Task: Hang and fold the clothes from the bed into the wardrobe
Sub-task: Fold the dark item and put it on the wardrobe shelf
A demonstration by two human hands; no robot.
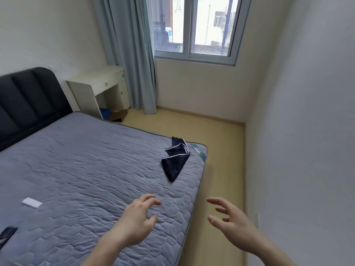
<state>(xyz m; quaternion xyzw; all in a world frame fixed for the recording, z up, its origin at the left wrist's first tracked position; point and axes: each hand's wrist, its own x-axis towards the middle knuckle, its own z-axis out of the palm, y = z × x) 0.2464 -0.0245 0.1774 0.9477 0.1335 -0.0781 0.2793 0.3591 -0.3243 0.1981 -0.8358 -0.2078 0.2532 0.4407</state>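
I look down across a bed [86, 169] covered in a grey quilted mattress pad, with a dark padded headboard [28, 100] at its far left end. Near the bed's far right corner lies a dark navy garment [173, 162] with thin white stripes, crumpled and partly folded over itself, one pointed end trailing toward the middle of the bed. It lies flat on the cover, just inside the right edge.

My left hand [134, 223] hovers above the bed close to the right edge, near the front, fingers spread and loosely bent, holding nothing. My right hand [232, 225] is raised beside it, past the bed's right edge and over the floor [217, 131], fingers wide apart and empty. Both hands are well apart from the navy garment.

On the left side of the bed rests a small white rectangular piece [32, 202]; I cannot tell what it is. At the front left edge a dark item [7, 236] is only partly in view.

Beyond the head of the bed stands a white bedside unit [101, 87] with drawers, next to a pale blue curtain [132, 54] and a window [197, 27]. The floor is light wood.
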